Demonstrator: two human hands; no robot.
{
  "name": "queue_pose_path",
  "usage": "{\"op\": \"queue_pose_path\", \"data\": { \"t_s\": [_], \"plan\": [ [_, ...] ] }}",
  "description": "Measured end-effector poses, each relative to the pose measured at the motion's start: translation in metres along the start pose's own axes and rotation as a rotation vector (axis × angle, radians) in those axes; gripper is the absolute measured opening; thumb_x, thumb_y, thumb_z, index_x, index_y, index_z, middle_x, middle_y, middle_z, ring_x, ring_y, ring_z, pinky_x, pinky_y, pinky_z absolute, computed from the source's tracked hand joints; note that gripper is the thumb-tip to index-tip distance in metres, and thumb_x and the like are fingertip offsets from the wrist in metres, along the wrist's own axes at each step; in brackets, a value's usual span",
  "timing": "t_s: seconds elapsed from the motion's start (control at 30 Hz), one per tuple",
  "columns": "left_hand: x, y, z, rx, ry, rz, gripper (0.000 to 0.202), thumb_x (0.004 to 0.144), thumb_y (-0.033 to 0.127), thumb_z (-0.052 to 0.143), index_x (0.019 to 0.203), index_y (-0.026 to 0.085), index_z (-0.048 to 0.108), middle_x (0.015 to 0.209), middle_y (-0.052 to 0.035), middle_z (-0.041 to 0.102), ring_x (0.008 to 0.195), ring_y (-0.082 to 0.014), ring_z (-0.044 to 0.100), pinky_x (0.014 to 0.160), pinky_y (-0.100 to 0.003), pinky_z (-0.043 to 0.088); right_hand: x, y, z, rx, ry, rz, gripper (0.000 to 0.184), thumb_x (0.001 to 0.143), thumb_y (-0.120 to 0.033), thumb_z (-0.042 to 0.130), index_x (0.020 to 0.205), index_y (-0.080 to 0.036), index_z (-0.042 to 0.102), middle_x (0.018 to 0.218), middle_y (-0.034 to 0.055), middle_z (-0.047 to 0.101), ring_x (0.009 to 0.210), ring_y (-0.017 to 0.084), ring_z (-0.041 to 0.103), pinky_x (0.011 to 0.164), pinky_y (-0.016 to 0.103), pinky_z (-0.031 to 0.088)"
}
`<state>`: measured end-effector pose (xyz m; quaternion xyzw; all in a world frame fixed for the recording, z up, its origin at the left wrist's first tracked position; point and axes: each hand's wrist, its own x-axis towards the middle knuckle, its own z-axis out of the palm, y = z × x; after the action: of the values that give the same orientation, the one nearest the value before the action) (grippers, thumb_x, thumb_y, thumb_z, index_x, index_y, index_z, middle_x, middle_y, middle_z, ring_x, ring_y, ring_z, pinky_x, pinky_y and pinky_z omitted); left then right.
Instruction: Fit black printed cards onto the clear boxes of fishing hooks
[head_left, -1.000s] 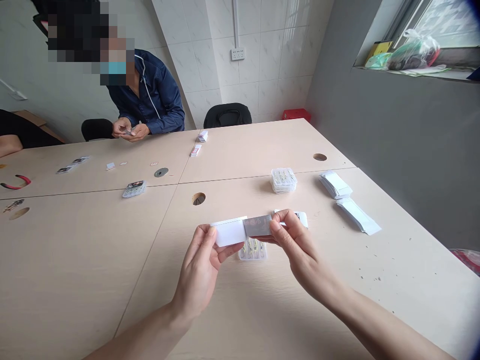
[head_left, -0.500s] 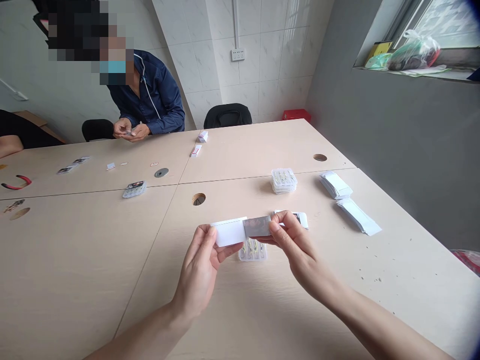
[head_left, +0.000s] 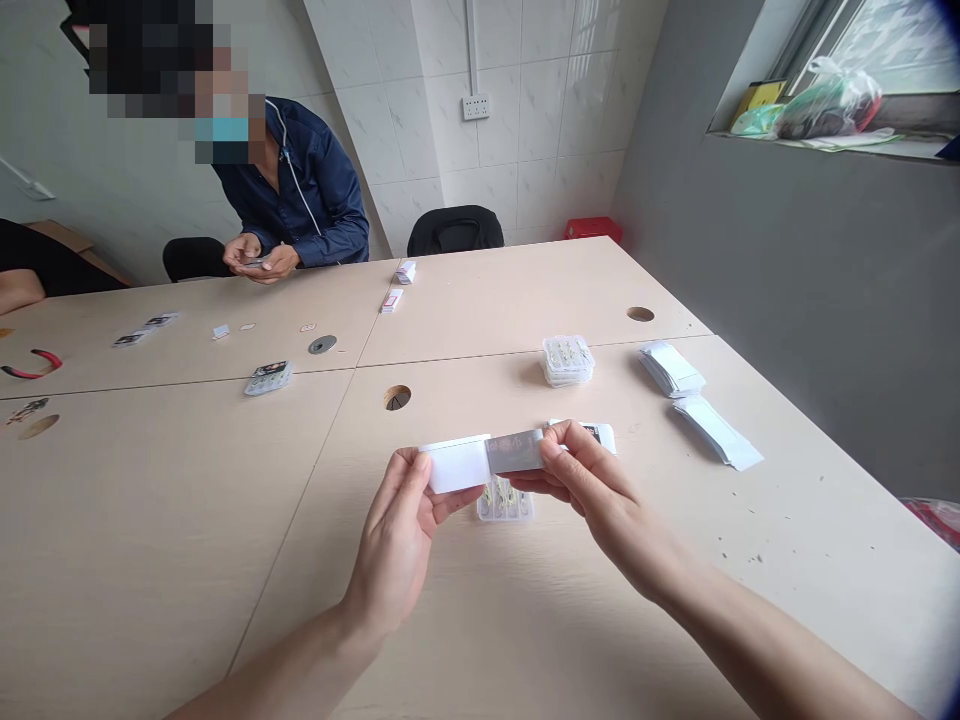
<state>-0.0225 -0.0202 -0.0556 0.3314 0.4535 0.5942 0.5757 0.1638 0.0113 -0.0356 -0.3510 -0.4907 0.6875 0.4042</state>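
Between thumb and fingers, my left hand (head_left: pixel 401 535) pinches a white card (head_left: pixel 459 466), held up above the table. My right hand (head_left: pixel 592 475) is closed on the right end of a grey, slightly shiny strip (head_left: pixel 514 452). The strip's left end meets the card's right edge; whether it lies behind or inside the card I cannot tell. Just below them on the table sits a clear compartment box (head_left: pixel 506 500) with small yellowish items in it, partly hidden by my fingers. Behind my right hand lie white printed cards (head_left: pixel 604 437), partly covered.
Stacked clear boxes (head_left: pixel 568 362) stand beyond my right hand. Two piles of white cards, one nearer (head_left: pixel 716 432) and one farther (head_left: pixel 671 368), lie to the right. A cable hole (head_left: pixel 397 398) opens in the table (head_left: pixel 315 600). Across it, a person in a blue jacket (head_left: pixel 322 190) holds something small.
Both hands and the card and strip stay almost in place, with only a slight shift. The person opposite has moved their head and hands a little.
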Motion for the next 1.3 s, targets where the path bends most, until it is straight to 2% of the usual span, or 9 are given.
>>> {"op": "queue_pose_path", "data": {
  "t_s": [0.3, 0.63, 0.8, 0.9, 1.0, 1.07, 1.2, 1.23, 1.3],
  "plan": [
    [0.001, 0.000, 0.000, 0.012, 0.003, 0.000, 0.022, 0.097, 0.036, 0.044, 0.087, 0.020, 0.055, 0.095, -0.0021, 0.059, 0.105, -0.0217, 0.058, 0.099, -0.051, 0.049, -0.001, -0.003, -0.002, 0.003, -0.010, 0.041, 0.027, 0.100, -0.045, 0.044, 0.085, -0.023, 0.046, 0.092, -0.0033, 0.050, 0.104, 0.014, 0.061, 0.104, 0.034, 0.046],
    [-0.001, 0.002, 0.000, 0.016, -0.012, 0.005, 0.023, 0.098, 0.035, 0.042, 0.086, 0.020, 0.054, 0.096, -0.0027, 0.062, 0.105, -0.0211, 0.058, 0.097, -0.050, 0.051, -0.001, -0.004, -0.006, -0.014, -0.037, 0.064, 0.026, 0.100, -0.047, 0.044, 0.088, -0.024, 0.049, 0.097, -0.0011, 0.057, 0.108, 0.017, 0.060, 0.105, 0.039, 0.043],
    [0.000, 0.002, 0.001, 0.012, -0.042, -0.008, 0.023, 0.098, 0.036, 0.041, 0.090, 0.020, 0.054, 0.104, -0.0057, 0.065, 0.110, -0.0237, 0.059, 0.099, -0.051, 0.049, -0.002, -0.005, -0.012, -0.029, -0.056, 0.058, 0.026, 0.100, -0.047, 0.044, 0.093, -0.024, 0.053, 0.109, 0.0008, 0.063, 0.112, 0.019, 0.061, 0.106, 0.042, 0.042],
    [0.001, 0.001, 0.000, 0.008, -0.035, 0.004, 0.022, 0.098, 0.036, 0.042, 0.088, 0.020, 0.053, 0.102, -0.0044, 0.064, 0.108, -0.0228, 0.060, 0.098, -0.050, 0.049, -0.003, -0.011, -0.018, -0.039, -0.054, 0.024, 0.027, 0.100, -0.047, 0.043, 0.098, -0.024, 0.057, 0.115, 0.0031, 0.066, 0.112, 0.021, 0.063, 0.106, 0.044, 0.043],
    [0.001, 0.001, 0.000, 0.030, -0.024, 0.023, 0.020, 0.097, 0.037, 0.043, 0.086, 0.022, 0.050, 0.096, -0.0010, 0.062, 0.102, -0.0189, 0.059, 0.095, -0.046, 0.051, -0.003, -0.024, -0.027, -0.048, 0.021, -0.069, 0.027, 0.100, -0.046, 0.044, 0.104, -0.023, 0.058, 0.117, 0.0052, 0.068, 0.109, 0.024, 0.066, 0.101, 0.046, 0.047],
    [0.001, 0.002, 0.000, 0.127, -0.047, 0.015, 0.020, 0.096, 0.039, 0.045, 0.085, 0.023, 0.049, 0.089, 0.0019, 0.059, 0.094, -0.0152, 0.058, 0.091, -0.040, 0.052, -0.004, -0.038, -0.035, -0.052, 0.096, -0.169, 0.027, 0.100, -0.046, 0.046, 0.106, -0.023, 0.059, 0.117, 0.0066, 0.068, 0.105, 0.025, 0.068, 0.095, 0.046, 0.052],
    [0.003, 0.006, 0.004, 0.401, -0.180, -0.025, 0.018, 0.090, 0.038, 0.058, 0.082, 0.022, 0.053, 0.086, 0.0025, 0.057, 0.085, -0.0122, 0.056, 0.084, -0.027, 0.049, -0.019, -0.076, -0.060, -0.094, 0.278, -0.446, 0.023, 0.099, -0.041, 0.048, 0.105, -0.022, 0.060, 0.113, 0.0076, 0.071, 0.099, 0.025, 0.070, 0.084, 0.042, 0.057],
    [0.006, 0.006, 0.007, 0.515, -0.220, -0.018, 0.018, 0.089, 0.039, 0.060, 0.082, 0.022, 0.056, 0.090, 0.0019, 0.058, 0.082, -0.0116, 0.055, 0.078, -0.025, 0.048, -0.026, -0.087, -0.067, -0.107, 0.326, -0.523, 0.021, 0.099, -0.038, 0.048, 0.102, -0.022, 0.061, 0.110, 0.0074, 0.072, 0.096, 0.025, 0.071, 0.082, 0.041, 0.057],
    [0.013, 0.004, 0.018, 0.647, -0.303, -0.028, 0.019, 0.086, 0.040, 0.063, 0.082, 0.022, 0.059, 0.080, 0.0028, 0.056, 0.070, -0.0095, 0.051, 0.067, -0.022, 0.045, -0.041, -0.107, -0.082, -0.120, 0.426, -0.647, 0.016, 0.097, -0.034, 0.050, 0.095, -0.023, 0.062, 0.104, 0.0055, 0.074, 0.091, 0.023, 0.072, 0.080, 0.040, 0.058]
  ]
}}
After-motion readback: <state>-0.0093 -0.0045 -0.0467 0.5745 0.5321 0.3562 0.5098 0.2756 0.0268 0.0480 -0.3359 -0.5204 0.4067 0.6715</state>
